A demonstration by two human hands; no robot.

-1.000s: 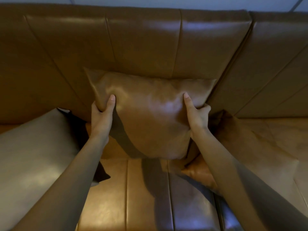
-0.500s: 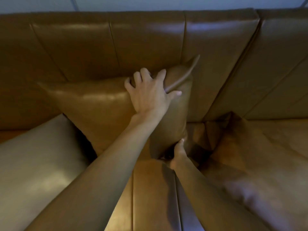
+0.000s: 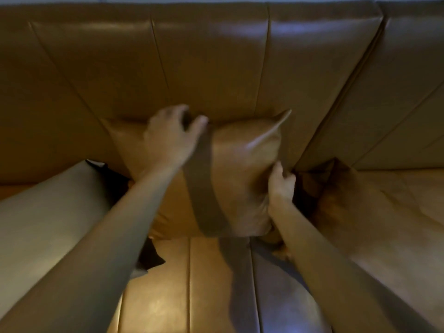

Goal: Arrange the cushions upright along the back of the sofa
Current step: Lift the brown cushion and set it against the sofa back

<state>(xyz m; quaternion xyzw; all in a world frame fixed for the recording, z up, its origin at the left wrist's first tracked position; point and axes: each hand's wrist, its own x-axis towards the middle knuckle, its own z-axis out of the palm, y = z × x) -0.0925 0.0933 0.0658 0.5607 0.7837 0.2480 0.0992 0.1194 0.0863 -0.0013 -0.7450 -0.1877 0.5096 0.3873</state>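
Note:
A brown leather cushion stands upright against the sofa backrest, its top right corner sticking up. My left hand curls over the cushion's top edge, fingers behind it. My right hand pinches the cushion's right edge low down. A pale grey cushion lies at the left, partly hidden under my left forearm. Another brown cushion lies slumped on the seat at the right.
The sofa seat runs below the cushion, with seams between its panels. A dark cushion corner pokes out beneath the grey one. A second backrest section angles away at the right.
My left hand slid from the cushion's face up to its top edge. My right hand rose from the bottom corner to the right edge. The cushion sits straighter against the backrest.

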